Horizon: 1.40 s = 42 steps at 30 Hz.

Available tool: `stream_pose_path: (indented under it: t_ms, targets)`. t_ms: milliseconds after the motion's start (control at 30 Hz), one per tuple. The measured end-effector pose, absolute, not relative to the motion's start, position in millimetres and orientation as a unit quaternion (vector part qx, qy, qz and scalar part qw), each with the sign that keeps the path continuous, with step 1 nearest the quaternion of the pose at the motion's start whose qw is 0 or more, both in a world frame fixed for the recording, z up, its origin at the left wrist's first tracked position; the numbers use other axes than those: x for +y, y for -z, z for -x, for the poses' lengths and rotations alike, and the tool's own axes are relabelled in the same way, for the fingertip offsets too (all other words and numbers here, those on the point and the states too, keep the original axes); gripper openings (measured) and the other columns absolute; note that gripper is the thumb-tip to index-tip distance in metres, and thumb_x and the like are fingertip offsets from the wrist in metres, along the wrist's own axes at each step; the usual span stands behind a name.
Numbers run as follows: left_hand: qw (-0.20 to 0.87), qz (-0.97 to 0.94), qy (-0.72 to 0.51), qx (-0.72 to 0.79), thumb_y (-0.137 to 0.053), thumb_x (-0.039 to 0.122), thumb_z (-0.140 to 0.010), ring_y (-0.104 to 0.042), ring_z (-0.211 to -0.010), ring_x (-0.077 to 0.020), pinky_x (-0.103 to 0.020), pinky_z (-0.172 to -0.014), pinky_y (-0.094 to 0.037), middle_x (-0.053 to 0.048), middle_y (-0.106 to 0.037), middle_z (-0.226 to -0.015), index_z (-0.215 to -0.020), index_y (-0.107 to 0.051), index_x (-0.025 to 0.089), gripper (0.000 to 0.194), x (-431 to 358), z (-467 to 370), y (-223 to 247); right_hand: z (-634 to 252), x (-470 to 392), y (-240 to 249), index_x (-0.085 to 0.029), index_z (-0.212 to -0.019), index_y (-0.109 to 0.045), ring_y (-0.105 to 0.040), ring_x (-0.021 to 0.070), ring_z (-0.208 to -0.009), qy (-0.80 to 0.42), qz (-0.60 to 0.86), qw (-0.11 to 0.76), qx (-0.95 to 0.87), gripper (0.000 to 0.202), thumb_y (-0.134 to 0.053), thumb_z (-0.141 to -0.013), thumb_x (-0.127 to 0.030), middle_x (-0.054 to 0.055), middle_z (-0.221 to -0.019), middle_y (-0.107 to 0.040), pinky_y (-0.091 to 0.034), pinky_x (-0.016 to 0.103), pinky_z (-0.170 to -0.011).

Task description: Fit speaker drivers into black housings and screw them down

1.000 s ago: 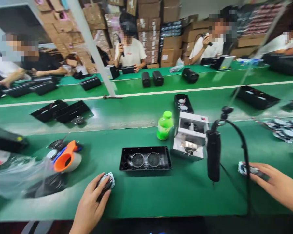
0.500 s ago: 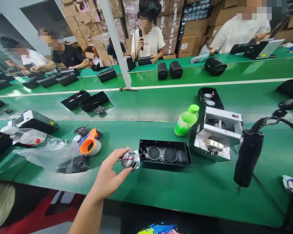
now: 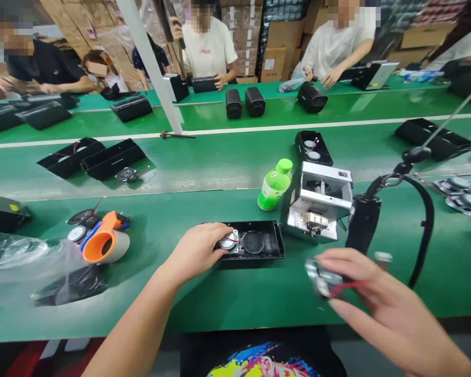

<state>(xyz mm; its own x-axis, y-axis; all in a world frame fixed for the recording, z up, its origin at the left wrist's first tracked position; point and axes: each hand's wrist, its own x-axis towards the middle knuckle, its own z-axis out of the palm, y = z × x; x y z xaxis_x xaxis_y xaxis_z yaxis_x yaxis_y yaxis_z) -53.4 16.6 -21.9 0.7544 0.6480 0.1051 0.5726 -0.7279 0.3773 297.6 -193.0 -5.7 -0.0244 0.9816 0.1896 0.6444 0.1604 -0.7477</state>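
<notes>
My left hand (image 3: 200, 248) is closed around a small round speaker driver (image 3: 229, 241), which sits over the left opening of a black speaker housing (image 3: 272, 238). The housing lies open side up on the bench, and its right round grille (image 3: 253, 242) is uncovered. To the right, my right hand (image 3: 361, 285) pinches a second speaker driver (image 3: 322, 277) with red wires, held above the bench and blurred by motion. A black electric screwdriver (image 3: 363, 222) hangs just behind that hand.
A green-capped bottle (image 3: 275, 186) and a silver screw feeder (image 3: 325, 196) stand behind the housing. An orange tape dispenser (image 3: 105, 243) and a plastic bag (image 3: 19, 267) lie left. More speaker drivers (image 3: 463, 193) lie right. Co-workers sit across the green bench (image 3: 204, 173).
My left hand has brought its speaker driver rightward into the housing. My right hand has come into view holding another driver. The view has turned to the right.
</notes>
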Motion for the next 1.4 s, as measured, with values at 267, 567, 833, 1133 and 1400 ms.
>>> stream_pose_path:
  t_ms: [267, 567, 833, 1133, 1400]
  targets:
    - [0.158, -0.928, -0.072, 0.329, -0.072, 0.013, -0.097, -0.078, -0.116, -0.0288, -0.043, -0.086, -0.039, -0.008, -0.083, -0.128, -0.127, -0.073, 0.022, 0.032, 21.0, 50.8, 20.4, -236.6, -62.3, 16.1, -0.033, -0.140, -0.065, -0.076, 0.0193, -0.100, -0.185, 0.530, 0.223, -0.797, 0.041, -0.074, -0.100, -0.031, 0.002, -0.128, -0.076, -0.065, 0.035, -0.082]
    - [0.206, -0.924, -0.051, 0.317, -0.075, 0.017, -0.098, -0.077, -0.099, -0.0226, -0.042, -0.080, -0.029, 0.000, -0.084, -0.112, -0.104, -0.071, 0.022, 0.009, 29.7, 49.2, 20.7, -233.7, -40.2, 26.5, -0.029, -0.126, -0.068, -0.078, 0.0242, -0.084, -0.069, 0.526, 0.112, -0.840, 0.044, -0.089, -0.089, -0.038, -0.004, -0.106, -0.083, -0.054, 0.039, -0.066]
    - [0.209, -0.927, -0.037, 0.309, -0.071, 0.013, -0.102, -0.077, -0.105, -0.0244, -0.042, -0.083, -0.030, -0.004, -0.082, -0.123, -0.133, -0.067, 0.022, 0.033, 29.6, 54.1, 21.2, -231.9, -41.4, 33.6, -0.024, -0.117, -0.072, -0.080, 0.0274, -0.089, -0.019, 0.522, 0.075, -0.849, 0.044, -0.094, -0.084, -0.041, 0.000, -0.108, -0.084, -0.055, 0.042, -0.069]
    - [0.234, -0.922, -0.036, 0.307, -0.065, 0.012, -0.106, -0.076, -0.100, -0.0229, -0.043, -0.083, -0.031, -0.003, -0.082, -0.119, -0.129, -0.069, 0.022, 0.025, 32.9, 56.0, 23.0, -236.5, -34.2, 24.4, -0.027, -0.121, -0.070, -0.079, 0.0219, -0.087, -0.045, 0.504, 0.078, -0.859, 0.043, -0.093, -0.085, -0.033, -0.006, -0.108, -0.083, -0.057, 0.038, -0.069]
    - [0.228, -0.925, -0.057, 0.298, -0.061, 0.015, -0.109, -0.078, -0.110, -0.0246, -0.043, -0.086, -0.035, -0.006, -0.082, -0.129, -0.132, -0.067, 0.019, 0.024, 32.4, 58.9, 26.8, -238.6, -36.0, 26.9, -0.027, -0.126, -0.068, -0.079, 0.0217, -0.090, -0.058, 0.506, 0.086, -0.856, 0.043, -0.089, -0.090, -0.036, -0.005, -0.112, -0.083, -0.058, 0.039, -0.072]
